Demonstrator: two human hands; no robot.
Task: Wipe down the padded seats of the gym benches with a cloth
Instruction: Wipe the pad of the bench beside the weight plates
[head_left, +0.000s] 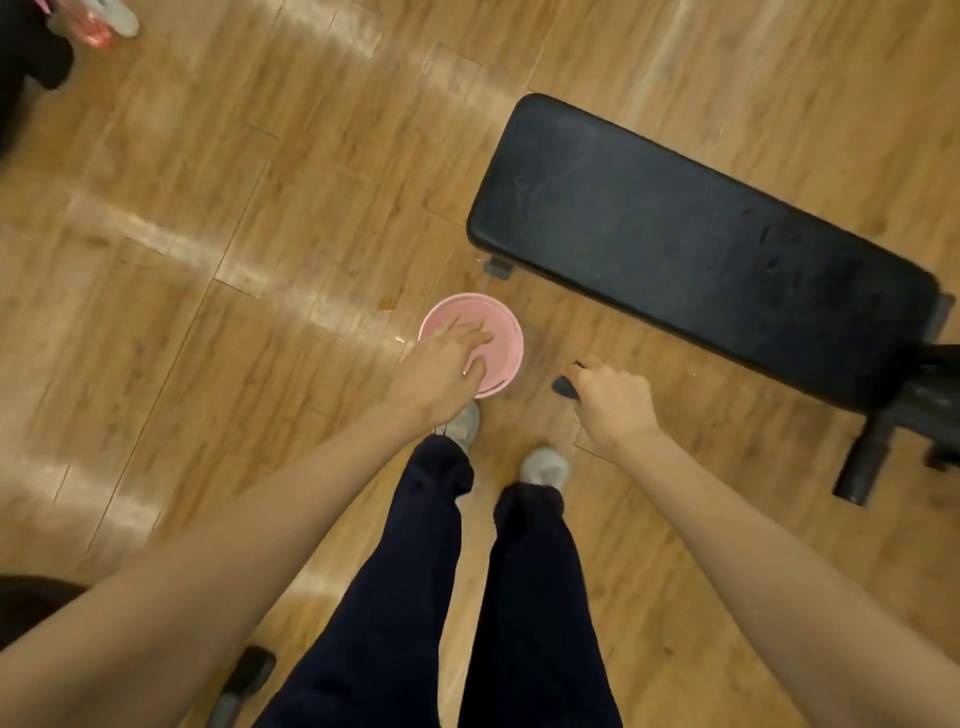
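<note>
Left hand (441, 371) reaches down over the near rim of a pink bucket (501, 338), fingers extended and loosely spread, tips pointing into the bucket opening. Cannot tell if the fingers touch the bucket or anything inside it. Right hand (610, 397) is curled into a fist round a small dark item (567, 387), likely the cloth, though too blurred to be sure; a dark end sticks out past the knuckles on the left side of the fist. The two hands are apart, with bare floor between them.

Bucket stands upright on the wood-plank floor (208, 260), just ahead of the person's left shoe (462, 426). Right shoe (545, 467) is just beside it, nearer the camera. Both legs are in dark trousers (519, 597); both forearms are bare.

Gym bench (701, 244) sits to the right of the bucket, near it but not touching. Its black padded seat runs diagonally from upper centre towards the right edge, and the surface looks scuffed. Black bench frame and foot (862, 467) show at the right end, below the pad.

Top left corner: dark shape and a reddish item (93, 28), blurred.
</note>
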